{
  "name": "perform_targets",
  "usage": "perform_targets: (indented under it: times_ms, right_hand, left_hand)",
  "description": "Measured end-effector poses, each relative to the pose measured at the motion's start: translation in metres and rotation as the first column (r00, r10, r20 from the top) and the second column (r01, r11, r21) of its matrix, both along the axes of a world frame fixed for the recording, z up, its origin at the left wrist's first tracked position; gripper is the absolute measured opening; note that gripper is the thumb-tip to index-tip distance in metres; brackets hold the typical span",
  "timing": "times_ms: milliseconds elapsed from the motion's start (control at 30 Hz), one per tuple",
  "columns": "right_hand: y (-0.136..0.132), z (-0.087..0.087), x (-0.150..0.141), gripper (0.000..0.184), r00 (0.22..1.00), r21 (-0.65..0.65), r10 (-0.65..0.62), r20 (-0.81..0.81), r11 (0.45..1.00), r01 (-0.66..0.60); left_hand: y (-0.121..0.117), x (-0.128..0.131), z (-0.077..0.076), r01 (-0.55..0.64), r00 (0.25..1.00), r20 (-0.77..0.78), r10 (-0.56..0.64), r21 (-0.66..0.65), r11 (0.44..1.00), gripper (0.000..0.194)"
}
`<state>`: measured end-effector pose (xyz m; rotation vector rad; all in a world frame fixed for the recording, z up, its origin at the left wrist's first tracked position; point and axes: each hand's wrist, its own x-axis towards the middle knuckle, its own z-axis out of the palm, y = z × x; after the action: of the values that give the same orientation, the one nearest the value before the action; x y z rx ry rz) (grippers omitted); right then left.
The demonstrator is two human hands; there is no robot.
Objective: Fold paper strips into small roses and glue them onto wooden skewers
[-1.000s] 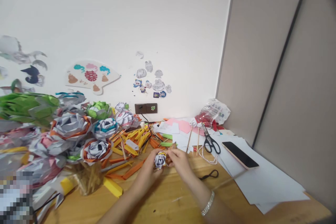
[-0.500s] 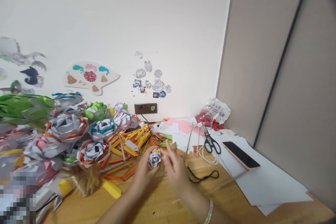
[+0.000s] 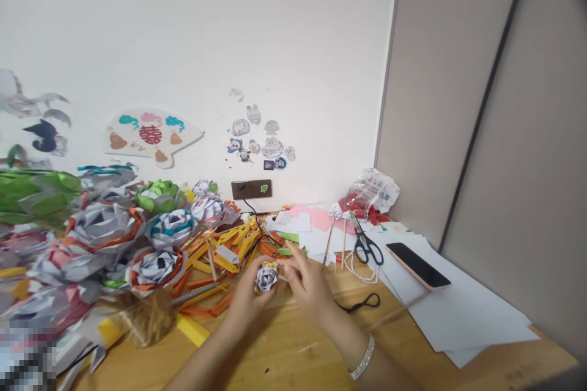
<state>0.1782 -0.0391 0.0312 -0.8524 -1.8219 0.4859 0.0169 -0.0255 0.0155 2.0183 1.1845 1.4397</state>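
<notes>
My left hand [image 3: 245,304] is closed round a small paper flower [image 3: 266,276], white with grey print and a yellow edge, held just above the wooden table [image 3: 293,354]. My right hand [image 3: 308,284] is beside it on the right, fingertips pinching at the flower's right edge. A silver bracelet [image 3: 362,359] sits on my right wrist. Both hands are near the middle of the table, in front of a pile of folded yellow and orange paper strips [image 3: 224,253].
Many finished paper flowers [image 3: 103,229] crowd the left side. Scissors [image 3: 364,244], wooden sticks [image 3: 330,243], a bead string [image 3: 355,269], a black hair tie [image 3: 362,303], a phone [image 3: 417,266] on white sheets [image 3: 463,317] and a plastic bag [image 3: 371,195] lie to the right. A wall socket [image 3: 251,189] is behind.
The flower and both hands have shifted slightly left and toward me. My right hand's fingers lifted off the flower half a second ago and are back at its edge.
</notes>
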Motion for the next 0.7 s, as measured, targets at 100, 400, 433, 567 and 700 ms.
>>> perform_targets:
  times_ms: [100, 400, 433, 567, 700]
  right_hand:
    - [0.012, -0.007, 0.0, 0.034, 0.983, -0.112, -0.148, -0.106, 0.984, 0.136]
    - [0.04, -0.034, -0.01, 0.032, 0.945, -0.489, -0.063, -0.321, 0.865, -0.108]
    - [0.041, -0.035, -0.01, 0.034, 0.937, -0.497, -0.076, -0.34, 0.861, -0.111]
    - [0.044, -0.036, -0.009, 0.037, 0.909, -0.519, -0.109, -0.403, 0.845, -0.128]
    - [0.045, -0.04, -0.011, 0.041, 0.886, -0.534, -0.126, -0.446, 0.832, -0.15]
  left_hand:
    - [0.005, -0.004, -0.002, -0.062, 0.997, 0.05, 0.061, 0.025, 0.998, 0.031]
    - [0.013, 0.005, -0.022, -0.033, 0.977, 0.207, 0.052, -0.092, 0.995, 0.052]
    - [0.011, 0.007, -0.023, -0.004, 0.976, 0.215, 0.026, -0.102, 0.995, 0.053]
    - [0.008, 0.011, -0.025, 0.015, 0.978, 0.208, 0.007, -0.101, 0.995, 0.049]
    - [0.007, 0.011, -0.025, -0.033, 0.989, 0.143, 0.044, -0.078, 0.996, 0.046]
